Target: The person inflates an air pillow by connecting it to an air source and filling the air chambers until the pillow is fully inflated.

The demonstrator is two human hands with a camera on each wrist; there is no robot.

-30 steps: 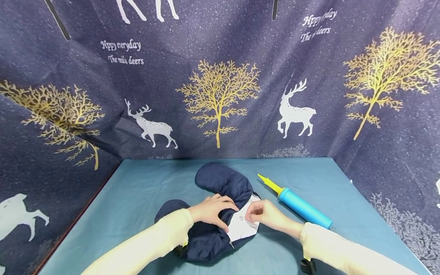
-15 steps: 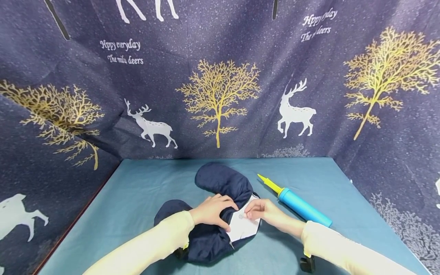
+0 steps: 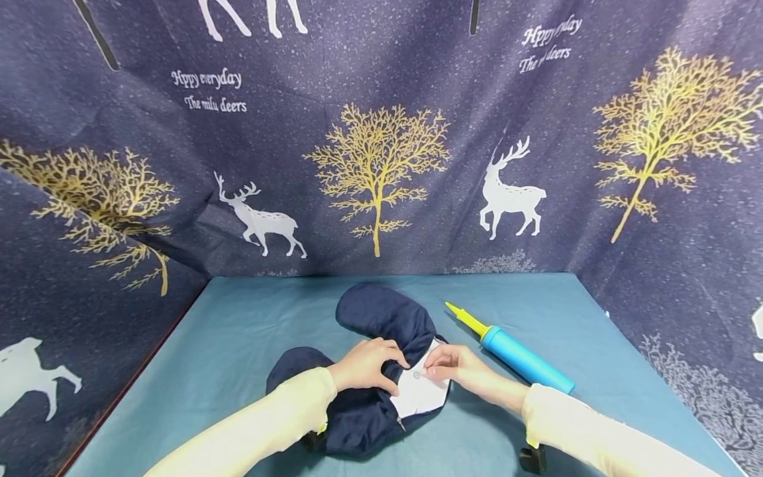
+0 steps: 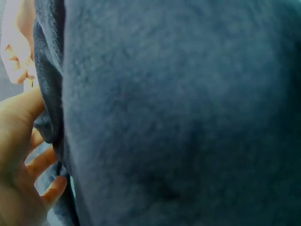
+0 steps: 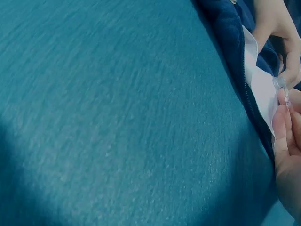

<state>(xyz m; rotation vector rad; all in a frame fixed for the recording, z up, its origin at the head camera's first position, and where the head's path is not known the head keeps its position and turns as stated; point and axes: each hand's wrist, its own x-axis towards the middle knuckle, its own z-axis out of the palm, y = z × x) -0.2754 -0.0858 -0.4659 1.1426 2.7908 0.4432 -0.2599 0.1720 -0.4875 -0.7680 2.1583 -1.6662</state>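
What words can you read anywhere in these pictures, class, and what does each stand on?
"Hppy everyday" over "The milu deers": white script on the backdrop cloth, upper left.
"Hppy everyday" over "The m... deers": the same script upper right, its second line partly lost in a fold.
No text shows on the blue pump, the navy pillow cover or the white liner.
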